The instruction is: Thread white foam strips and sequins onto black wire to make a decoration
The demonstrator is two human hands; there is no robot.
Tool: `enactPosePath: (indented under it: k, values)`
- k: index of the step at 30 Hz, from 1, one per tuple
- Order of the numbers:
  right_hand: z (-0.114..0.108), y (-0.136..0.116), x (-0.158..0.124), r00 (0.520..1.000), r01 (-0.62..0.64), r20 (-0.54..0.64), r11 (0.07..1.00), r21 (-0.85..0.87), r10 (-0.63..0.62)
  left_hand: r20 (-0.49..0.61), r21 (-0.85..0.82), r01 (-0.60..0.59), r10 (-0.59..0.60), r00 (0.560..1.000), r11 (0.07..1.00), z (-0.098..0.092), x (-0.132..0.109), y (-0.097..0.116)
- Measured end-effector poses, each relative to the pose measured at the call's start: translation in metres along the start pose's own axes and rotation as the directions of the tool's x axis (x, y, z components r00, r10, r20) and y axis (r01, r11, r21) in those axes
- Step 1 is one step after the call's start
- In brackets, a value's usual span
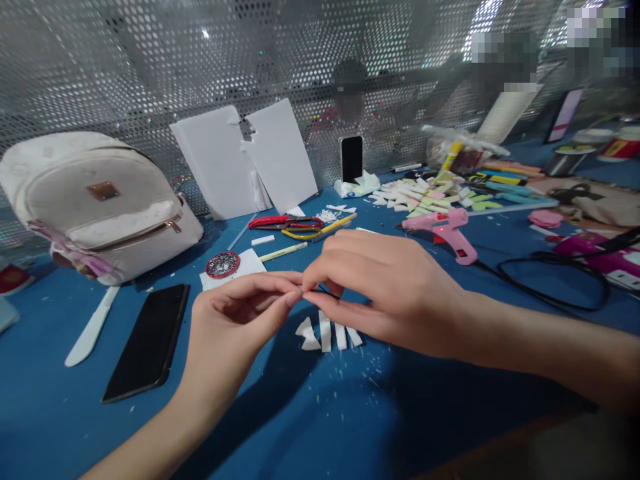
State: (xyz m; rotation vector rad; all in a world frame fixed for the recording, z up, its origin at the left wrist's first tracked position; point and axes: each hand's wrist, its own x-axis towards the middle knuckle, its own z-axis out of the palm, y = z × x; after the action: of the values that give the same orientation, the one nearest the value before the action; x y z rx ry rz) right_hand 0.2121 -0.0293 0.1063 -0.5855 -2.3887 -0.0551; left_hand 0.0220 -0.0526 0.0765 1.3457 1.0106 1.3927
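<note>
My left hand (245, 313) and my right hand (385, 287) meet fingertip to fingertip above the middle of the blue table. Between the pinching fingers is a thin black strip (327, 291), mostly hidden by the right hand; I cannot make out its kind. Just below the hands lie a white bow-shaped piece (307, 335) and several short white strips (325, 332) in a row, with small white crumbs around them. Behind the left hand, a round red-rimmed dish (223, 265) of small shiny bits rests on white paper (245, 268).
A pink glue gun (445, 230) with a black cord (520, 297) lies right; red-handled scissors (285, 222) and a pile of pale strips (420, 193) lie behind. Leftward are a black phone (147, 340), a white plastic knife (93, 327) and a white backpack (95, 207). Another phone (351, 160) stands upright.
</note>
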Motion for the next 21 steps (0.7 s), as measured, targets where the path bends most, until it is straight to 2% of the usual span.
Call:
enactPosePath:
  k: [8, 12, 16, 21]
  values:
    - [0.0065, 0.0069, 0.0005, 0.997, -0.041, -0.055, 0.975, 0.219, 0.054, 0.004, 0.024, 0.024, -0.024, 1.0, 0.999, -0.0008, -0.0018, -0.0015]
    - [0.0042, 0.0085, 0.0007, 0.996, -0.052, -0.057, 0.981, 0.186, 0.063, -0.015, 0.037, 0.052, -0.051, 0.999, 0.998, -0.0003, -0.0008, -0.0001]
    - [-0.0014, 0.0077, 0.0014, 0.998, -0.06, -0.005, 0.992, 0.111, 0.061, -0.037, -0.016, 0.083, -0.084, 0.996, 0.996, 0.0, 0.0016, 0.0002]
    - [-0.0019, 0.0066, 0.001, 0.995, -0.091, 0.041, 0.988, 0.122, 0.087, -0.031, -0.053, 0.088, -0.089, 0.995, 0.995, 0.0, 0.002, -0.0002]
